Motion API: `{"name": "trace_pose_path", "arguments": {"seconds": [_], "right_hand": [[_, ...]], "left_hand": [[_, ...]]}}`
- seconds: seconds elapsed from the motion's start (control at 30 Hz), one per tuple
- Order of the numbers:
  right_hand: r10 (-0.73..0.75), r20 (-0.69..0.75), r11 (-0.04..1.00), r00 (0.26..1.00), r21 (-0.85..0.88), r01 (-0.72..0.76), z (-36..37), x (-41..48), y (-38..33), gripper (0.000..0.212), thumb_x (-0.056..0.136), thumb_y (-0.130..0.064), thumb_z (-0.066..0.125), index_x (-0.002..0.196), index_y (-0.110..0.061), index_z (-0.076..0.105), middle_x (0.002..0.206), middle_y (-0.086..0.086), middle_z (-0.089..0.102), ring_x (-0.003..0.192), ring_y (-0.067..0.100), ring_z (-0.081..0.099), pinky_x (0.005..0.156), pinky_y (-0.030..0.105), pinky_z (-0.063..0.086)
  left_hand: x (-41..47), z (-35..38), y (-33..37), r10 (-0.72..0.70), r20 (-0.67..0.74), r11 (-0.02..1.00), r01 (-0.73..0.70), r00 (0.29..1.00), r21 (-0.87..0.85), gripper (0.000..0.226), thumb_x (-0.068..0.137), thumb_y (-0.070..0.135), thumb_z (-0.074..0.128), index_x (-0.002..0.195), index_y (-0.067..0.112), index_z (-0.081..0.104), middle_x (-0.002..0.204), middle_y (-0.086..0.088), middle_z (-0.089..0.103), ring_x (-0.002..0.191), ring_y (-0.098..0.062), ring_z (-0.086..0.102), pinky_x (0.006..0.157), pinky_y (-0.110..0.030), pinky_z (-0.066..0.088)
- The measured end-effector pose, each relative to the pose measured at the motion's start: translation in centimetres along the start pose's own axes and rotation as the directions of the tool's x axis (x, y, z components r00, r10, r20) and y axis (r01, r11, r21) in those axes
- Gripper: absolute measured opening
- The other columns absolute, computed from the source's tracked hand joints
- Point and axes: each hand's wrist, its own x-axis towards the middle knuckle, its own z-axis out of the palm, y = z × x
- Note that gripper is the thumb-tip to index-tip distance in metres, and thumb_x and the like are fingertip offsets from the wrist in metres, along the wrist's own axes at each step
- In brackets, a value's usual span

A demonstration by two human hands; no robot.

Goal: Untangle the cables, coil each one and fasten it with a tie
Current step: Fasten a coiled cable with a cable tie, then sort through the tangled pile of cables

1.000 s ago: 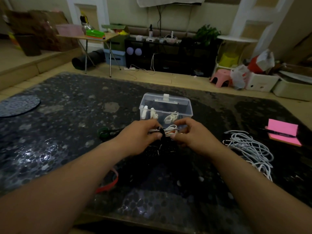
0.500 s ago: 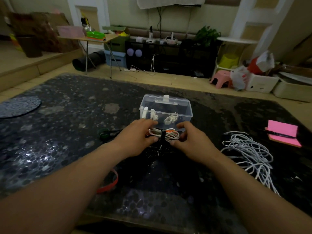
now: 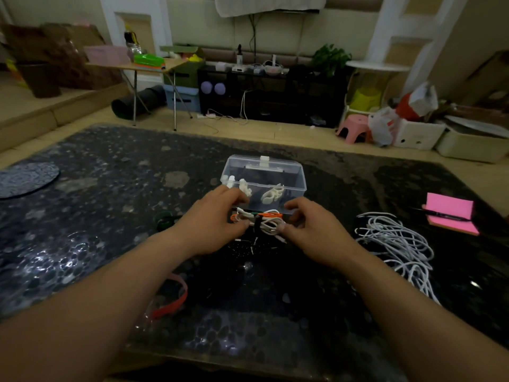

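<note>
A small coiled bundle of white and orange cable [image 3: 261, 220] sits between my hands, wrapped at its middle by a black tie [image 3: 256, 226]. My left hand [image 3: 213, 224] pinches the bundle's left end. My right hand [image 3: 311, 230] holds its right end with fingertips. The bundle hovers just in front of a clear plastic box [image 3: 264, 177] that contains white coiled cables. A loose tangle of white cable [image 3: 396, 244] lies on the dark table to the right.
A red strap [image 3: 172, 301] lies near my left forearm. A green-and-black item [image 3: 162, 219] sits left of my left hand. Pink sticky notes with a pen [image 3: 450, 213] rest at the far right. A round dark mat [image 3: 26, 177] lies at the table's left edge.
Both hands spread slightly apart along the bundle, exposing more of the white and orange coil and the black tie around it. The bundle stayed in front of the box.
</note>
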Motion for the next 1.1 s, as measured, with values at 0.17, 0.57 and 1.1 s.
{"name": "trace_pose_path", "arguments": {"seconds": [0.17, 0.57, 1.1], "right_hand": [[0.043, -0.124, 0.999, 0.991, -0.017, -0.045, -3.6, -1.3, 1.4, 0.029, 0.095, -0.042, 0.073, 0.12, -0.027, 0.067, 0.102, -0.008, 0.069, 0.093, 0.009, 0.063, 0.082, 0.03, 0.049], [0.203, -0.178, 0.966, 0.963, -0.122, -0.226, -11.8, -5.6, 7.8, 0.013, 0.103, -0.028, 0.065, 0.11, -0.026, 0.076, 0.102, -0.007, 0.074, 0.095, 0.012, 0.067, 0.081, 0.029, 0.046], [0.442, -0.017, 0.871, 0.897, -0.231, -0.433, -14.0, -8.2, 12.6, 0.052, 0.092, -0.068, 0.065, 0.086, -0.016, 0.073, 0.084, 0.002, 0.074, 0.08, 0.018, 0.069, 0.08, 0.034, 0.056]], "left_hand": [[0.9, -0.1, 1.9, 0.035, -0.09, 0.997, -0.041, 0.995, -0.068, 0.023, 0.093, 0.023, 0.069, 0.115, 0.022, 0.063, 0.112, 0.004, 0.061, 0.103, -0.015, 0.06, 0.094, -0.043, 0.053], [3.3, 5.6, 14.4, 0.274, 0.119, 0.961, -0.271, 0.954, -0.048, 0.018, 0.101, 0.026, 0.062, 0.116, 0.021, 0.069, 0.111, -0.001, 0.065, 0.105, -0.018, 0.061, 0.092, -0.033, 0.049], [4.8, 9.5, 16.2, 0.149, 0.234, 0.986, -0.162, 0.961, 0.036, 0.011, 0.101, 0.032, 0.057, 0.109, 0.029, 0.064, 0.11, 0.004, 0.064, 0.103, -0.018, 0.062, 0.093, -0.042, 0.054]]}}
